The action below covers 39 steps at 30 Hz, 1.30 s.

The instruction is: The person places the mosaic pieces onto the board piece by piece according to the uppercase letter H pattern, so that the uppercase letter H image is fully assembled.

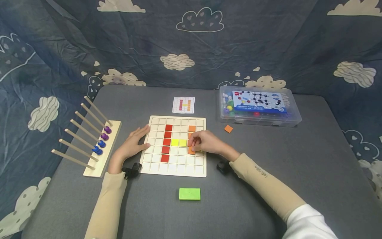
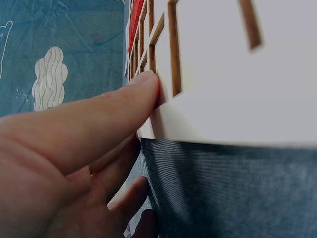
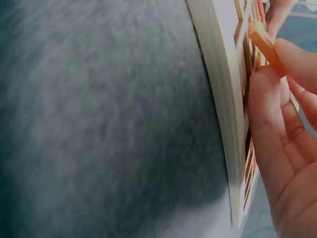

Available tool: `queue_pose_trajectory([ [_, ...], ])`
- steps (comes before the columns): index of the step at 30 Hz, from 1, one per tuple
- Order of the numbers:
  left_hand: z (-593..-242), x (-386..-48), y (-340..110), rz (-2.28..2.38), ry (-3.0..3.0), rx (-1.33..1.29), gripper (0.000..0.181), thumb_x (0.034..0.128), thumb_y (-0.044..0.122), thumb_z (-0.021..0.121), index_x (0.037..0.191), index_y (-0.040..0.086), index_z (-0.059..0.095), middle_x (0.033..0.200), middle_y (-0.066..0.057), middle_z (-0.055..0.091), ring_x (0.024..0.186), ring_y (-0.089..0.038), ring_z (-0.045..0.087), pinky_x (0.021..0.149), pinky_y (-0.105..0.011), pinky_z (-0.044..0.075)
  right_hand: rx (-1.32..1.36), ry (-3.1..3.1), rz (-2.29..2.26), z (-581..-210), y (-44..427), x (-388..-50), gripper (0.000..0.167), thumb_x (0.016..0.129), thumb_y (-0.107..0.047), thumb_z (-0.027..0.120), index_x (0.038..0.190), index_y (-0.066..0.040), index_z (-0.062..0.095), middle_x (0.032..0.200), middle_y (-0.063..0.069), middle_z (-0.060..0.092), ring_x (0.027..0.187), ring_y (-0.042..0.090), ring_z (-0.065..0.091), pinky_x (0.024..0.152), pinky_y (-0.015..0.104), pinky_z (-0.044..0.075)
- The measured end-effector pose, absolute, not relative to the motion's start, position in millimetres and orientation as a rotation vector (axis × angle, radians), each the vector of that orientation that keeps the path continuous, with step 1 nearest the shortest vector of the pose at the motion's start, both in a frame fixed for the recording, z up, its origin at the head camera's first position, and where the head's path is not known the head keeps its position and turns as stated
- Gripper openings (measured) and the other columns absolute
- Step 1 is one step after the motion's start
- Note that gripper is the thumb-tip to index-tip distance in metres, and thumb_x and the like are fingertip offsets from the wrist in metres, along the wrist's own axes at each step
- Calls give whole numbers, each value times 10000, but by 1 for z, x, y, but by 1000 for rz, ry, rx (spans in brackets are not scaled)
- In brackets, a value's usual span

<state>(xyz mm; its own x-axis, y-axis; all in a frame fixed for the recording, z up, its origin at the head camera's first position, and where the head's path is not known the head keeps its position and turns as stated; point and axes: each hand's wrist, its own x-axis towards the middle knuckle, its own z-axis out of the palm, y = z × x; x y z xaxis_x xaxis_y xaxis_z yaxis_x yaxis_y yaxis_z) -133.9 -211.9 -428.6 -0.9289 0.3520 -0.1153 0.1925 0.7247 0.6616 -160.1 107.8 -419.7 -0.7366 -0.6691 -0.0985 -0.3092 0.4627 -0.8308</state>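
A wooden grid board (image 1: 179,168) lies flat on the table. In it, several red tiles (image 1: 166,142) form a column, two yellow tiles (image 1: 179,142) sit side by side, and orange tiles (image 1: 192,128) stand in a column at the right. My right hand (image 1: 204,141) is over that orange column and partly hides it. Between its thumb and finger it pinches an orange tile (image 3: 267,49), tilted at the board. My left hand (image 1: 131,142) rests along the board's left edge, fingers extended, the thumb (image 2: 143,84) touching the board's border.
A pattern card (image 1: 183,105) lies behind the board. A loose orange tile (image 1: 228,128) lies before a clear plastic model-kit box (image 1: 259,106) at the back right. Left stands a wooden peg rack (image 1: 102,146) with purple and blue beads; a green block (image 1: 189,194) lies in front.
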Motion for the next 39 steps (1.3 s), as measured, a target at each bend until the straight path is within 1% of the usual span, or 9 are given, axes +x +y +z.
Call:
queue_pose_trajectory([
  [6, -428, -134, -212, 1000, 2687, 424, 663, 917, 115, 616, 1462, -67, 284, 1534, -230, 215, 1399, -460, 89, 1064, -654, 102, -883, 2402, -1071, -417, 101, -156, 127, 786, 16, 719, 803, -94, 659, 685, -42, 593, 643, 97, 549, 609, 250, 448],
  [11, -428, -134, -212, 1006, 2683, 415, 663, 917, 113, 616, 1464, -62, 285, 1538, -221, 213, 1402, -452, 85, 1064, -653, 102, -938, 2470, -992, -418, 100, -155, 133, 797, -24, 735, 793, -129, 652, 680, -64, 572, 639, 85, 525, 609, 251, 424],
  [15, -429, -134, -212, 1001, 2686, 420, 663, 916, 113, 618, 1463, -63, 286, 1537, -221, 215, 1401, -456, 88, 1065, -653, 102, -919, 2417, -1067, -421, 104, -156, 113, 801, -25, 744, 810, -101, 661, 704, -46, 586, 654, 100, 537, 610, 250, 441],
  [20, -429, -133, -212, 1000, 2685, 416, 665, 915, 107, 618, 1463, -65, 284, 1536, -225, 215, 1400, -458, 86, 1065, -652, 104, -777, 2306, -1254, -424, 120, -159, 85, 815, -35, 738, 865, -57, 673, 750, 8, 628, 658, 143, 569, 605, 258, 463],
  [23, -428, -134, -211, 1003, 2683, 415, 664, 916, 108, 618, 1462, -66, 284, 1536, -225, 215, 1401, -456, 85, 1066, -650, 105, -667, 2253, -1376, -425, 136, -161, 98, 836, -32, 711, 923, -12, 671, 782, 72, 644, 660, 185, 574, 601, 290, 480],
  [26, -427, -134, -211, 1006, 2682, 409, 662, 916, 105, 617, 1463, -64, 285, 1537, -223, 216, 1402, -453, 86, 1066, -650, 105, -550, 2236, -1485, -425, 155, -164, 123, 860, -12, 675, 974, 32, 660, 833, 132, 647, 698, 203, 579, 607, 305, 483],
  [32, -428, -134, -211, 1001, 2688, 410, 667, 912, 104, 624, 1464, -61, 287, 1535, -223, 221, 1400, -456, 92, 1066, -649, 109, -375, 2381, -1552, -424, 193, -166, 188, 868, -26, 683, 1032, 54, 637, 958, 171, 646, 801, 164, 597, 661, 252, 484],
  [36, -429, -134, -211, 997, 2684, 398, 678, 905, 96, 629, 1467, -58, 282, 1537, -220, 219, 1402, -454, 88, 1069, -644, 107, -312, 2453, -1561, -422, 215, -166, 219, 870, -16, 680, 1066, 66, 625, 1040, 213, 640, 876, 206, 604, 705, 218, 490],
  [39, -429, -134, -211, 996, 2678, 392, 683, 904, 94, 627, 1470, -55, 275, 1540, -219, 213, 1404, -453, 81, 1069, -645, 103, -245, 2500, -1540, -421, 226, -166, 239, 869, -28, 687, 1084, 58, 626, 1071, 218, 639, 917, 238, 599, 725, 204, 477],
])
